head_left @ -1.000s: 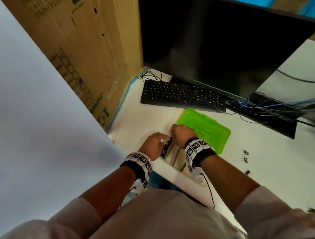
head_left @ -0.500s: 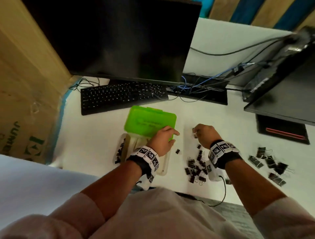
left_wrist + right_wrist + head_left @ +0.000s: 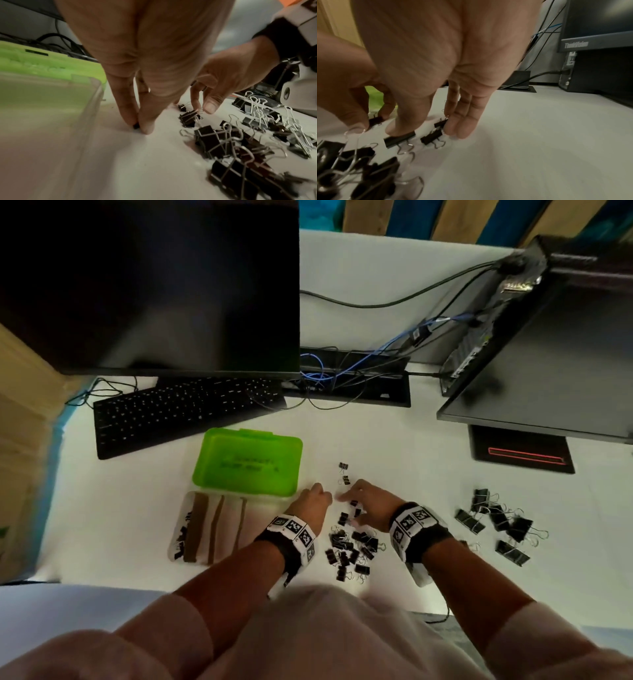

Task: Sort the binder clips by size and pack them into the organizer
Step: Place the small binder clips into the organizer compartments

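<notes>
The organizer's clear tray (image 3: 178, 520), split by brown card dividers, lies at the left with its green lid (image 3: 246, 463) open behind it. A few black clips sit in its leftmost slot. My left hand (image 3: 320, 498) is just right of the tray and pinches a small binder clip (image 3: 136, 126) against the table. My right hand (image 3: 368, 498) reaches down over the far end of the pile of small and medium clips (image 3: 352, 546). Its index fingertip (image 3: 393, 132) presses on one clip (image 3: 400, 138), and its thumb (image 3: 355, 127) touches a wire handle. Its other fingers are straight.
Several large clips (image 3: 496, 522) lie at the right, and two small ones (image 3: 344, 474) sit beyond my hands. A keyboard (image 3: 178, 412) and a monitor (image 3: 150, 285) stand behind the organizer. A second monitor (image 3: 548, 354) and cables (image 3: 342, 378) are at the back right.
The head view swung right from the organizer to the clip pile. My left hand left the lid and came down on a small clip. My right hand uncurled onto the pile.
</notes>
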Demonstrator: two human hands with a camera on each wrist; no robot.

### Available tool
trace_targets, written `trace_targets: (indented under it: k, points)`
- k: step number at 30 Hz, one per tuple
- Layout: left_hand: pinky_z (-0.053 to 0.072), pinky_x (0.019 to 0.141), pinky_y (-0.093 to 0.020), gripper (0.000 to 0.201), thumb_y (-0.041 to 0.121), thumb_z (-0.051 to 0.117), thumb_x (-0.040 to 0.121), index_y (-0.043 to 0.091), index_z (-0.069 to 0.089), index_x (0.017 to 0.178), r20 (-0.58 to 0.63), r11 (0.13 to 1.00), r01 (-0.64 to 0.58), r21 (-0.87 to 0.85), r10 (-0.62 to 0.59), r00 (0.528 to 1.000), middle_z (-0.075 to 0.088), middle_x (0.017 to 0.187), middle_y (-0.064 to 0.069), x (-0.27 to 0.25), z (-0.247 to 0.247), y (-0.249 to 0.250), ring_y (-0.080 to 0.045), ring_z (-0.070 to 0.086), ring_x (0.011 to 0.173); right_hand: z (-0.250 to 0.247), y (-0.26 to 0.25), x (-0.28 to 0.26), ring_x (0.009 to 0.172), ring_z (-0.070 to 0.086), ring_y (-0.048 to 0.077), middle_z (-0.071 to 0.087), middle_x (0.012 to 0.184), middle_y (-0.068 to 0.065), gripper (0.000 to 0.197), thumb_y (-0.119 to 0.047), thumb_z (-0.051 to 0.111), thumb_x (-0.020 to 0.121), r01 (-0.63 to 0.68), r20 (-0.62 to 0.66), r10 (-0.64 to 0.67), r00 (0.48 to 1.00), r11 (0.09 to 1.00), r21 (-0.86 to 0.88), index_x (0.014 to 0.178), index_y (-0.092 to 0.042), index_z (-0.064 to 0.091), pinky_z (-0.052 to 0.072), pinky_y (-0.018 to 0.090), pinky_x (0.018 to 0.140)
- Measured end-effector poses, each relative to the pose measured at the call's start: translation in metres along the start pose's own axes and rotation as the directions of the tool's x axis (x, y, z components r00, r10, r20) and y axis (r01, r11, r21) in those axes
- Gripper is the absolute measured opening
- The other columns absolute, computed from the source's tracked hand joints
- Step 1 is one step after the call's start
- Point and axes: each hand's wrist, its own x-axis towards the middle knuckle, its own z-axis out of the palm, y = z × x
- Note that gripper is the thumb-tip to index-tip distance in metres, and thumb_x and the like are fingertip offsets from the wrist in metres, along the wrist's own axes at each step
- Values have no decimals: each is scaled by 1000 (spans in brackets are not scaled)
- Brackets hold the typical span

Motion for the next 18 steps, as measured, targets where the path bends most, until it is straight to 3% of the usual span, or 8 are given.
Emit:
trace_targets:
  k: [4,7,10,12,15,18]
  points:
    - [47,98,-35,72,-8,60,76,18,33,138,-54,988,32,-154,-41,998,39,131,-8,9,-3,7,-28,57,109,-5,8,4,111,53,23,45,127,3,54,-3,66,81,5,-17,-5,1000,1000,-12,130,-20,50,44,26,94]
    - [50,92,-34,87,-8,64,77,26,21,144,-98,979,11,-204,-32,995,32,137,-3,18,-4,11,-27,62,102,-5,12,7,107,57,27,49,123,6,39,-12,63,85,16,-19,-18,1000,995,-101,123,-17,55,45,33,96]
    - [48,88,-29,91,-7,62,79,31,15,146,-128,977,19,-213,-47,991,21,146,1,29,-12,15,-25,63,95,-2,13,9,99,60,33,52,114,10,28,-12,56,88,-1,-70,-8,998,991,-132,116,-12,59,46,34,89]
    - [48,90,-29,92,-5,64,80,33,13,146,-138,974,43,-221,-75,988,13,151,2,37,-20,18,-25,63,99,-3,15,10,95,60,36,52,113,12,28,-10,52,88,-38,-116,22,993,989,-142,115,-8,56,46,36,83]
    - [45,96,-27,91,-6,65,79,33,17,147,-92,967,51,-248,-76,993,10,155,0,49,-25,16,-24,55,116,-5,12,14,90,60,37,50,117,16,38,-3,48,86,-51,-155,30,988,990,-133,124,-6,43,46,37,75]
    - [35,100,-20,70,-7,64,77,21,42,137,-46,967,23,-255,-36,998,24,151,1,54,-25,14,-20,48,125,-6,6,21,88,62,40,44,125,17,56,1,48,86,19,-134,-43,990,985,-170,139,-7,32,49,42,75]
